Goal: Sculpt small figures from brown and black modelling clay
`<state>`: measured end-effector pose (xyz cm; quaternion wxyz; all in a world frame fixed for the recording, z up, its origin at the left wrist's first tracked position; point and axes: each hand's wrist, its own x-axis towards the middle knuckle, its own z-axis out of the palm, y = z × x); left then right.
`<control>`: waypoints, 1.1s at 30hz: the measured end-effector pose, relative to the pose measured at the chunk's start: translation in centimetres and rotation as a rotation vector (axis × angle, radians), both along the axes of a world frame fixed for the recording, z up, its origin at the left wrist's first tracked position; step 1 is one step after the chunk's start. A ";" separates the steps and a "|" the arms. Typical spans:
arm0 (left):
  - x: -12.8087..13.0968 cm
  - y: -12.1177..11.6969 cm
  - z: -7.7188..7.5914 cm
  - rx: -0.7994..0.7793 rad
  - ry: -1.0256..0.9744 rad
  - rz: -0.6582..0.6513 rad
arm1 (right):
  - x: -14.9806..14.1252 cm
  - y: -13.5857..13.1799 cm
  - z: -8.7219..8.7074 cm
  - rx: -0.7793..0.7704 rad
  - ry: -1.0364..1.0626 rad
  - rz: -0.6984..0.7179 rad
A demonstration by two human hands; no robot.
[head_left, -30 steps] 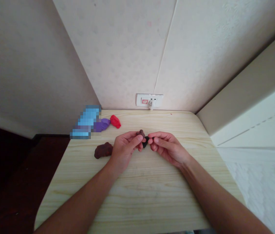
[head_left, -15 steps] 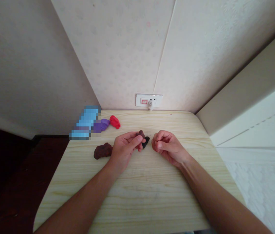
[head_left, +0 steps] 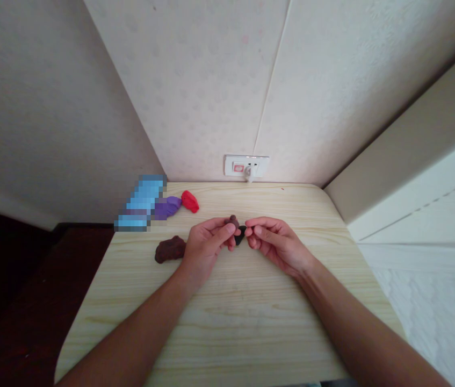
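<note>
My left hand [head_left: 210, 240] pinches a small brown piece of modelling clay [head_left: 233, 221] between thumb and fingers, above the wooden table. Close on its right, my right hand [head_left: 273, 239] has thumb and forefinger pressed together; a tiny dark bit seems to sit at the tips, too small to name. Between the two hands lies a black lump [head_left: 240, 235], partly hidden by my left fingers. A larger brown lump of modelling clay [head_left: 170, 250] rests on the table beside my left wrist, its right end covered by the hand.
Toward the back left of the table [head_left: 243, 322] lie a red lump [head_left: 190, 201], a purple lump [head_left: 168, 207] and a blurred blue object [head_left: 142, 201]. A wall socket [head_left: 246, 166] with a plug stands behind the table. A white quilted surface [head_left: 432, 301] is at the right.
My right hand has moved slightly left, toward my left hand, and its forefinger has stretched out to meet the thumb. My left hand and the brown piece have stayed nearly still.
</note>
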<state>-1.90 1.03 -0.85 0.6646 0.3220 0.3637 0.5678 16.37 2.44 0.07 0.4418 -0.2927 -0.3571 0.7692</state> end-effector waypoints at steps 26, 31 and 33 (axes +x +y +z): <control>0.1 0.0 0.2 -0.017 0.002 0.011 | -0.1 0.2 -0.3 0.029 -0.032 -0.041; 0.1 0.0 0.3 -0.013 0.007 0.013 | 0.1 0.2 -0.2 0.046 -0.034 -0.043; 0.1 0.0 0.2 -0.010 0.009 0.010 | 0.1 0.1 -0.2 0.054 -0.032 -0.040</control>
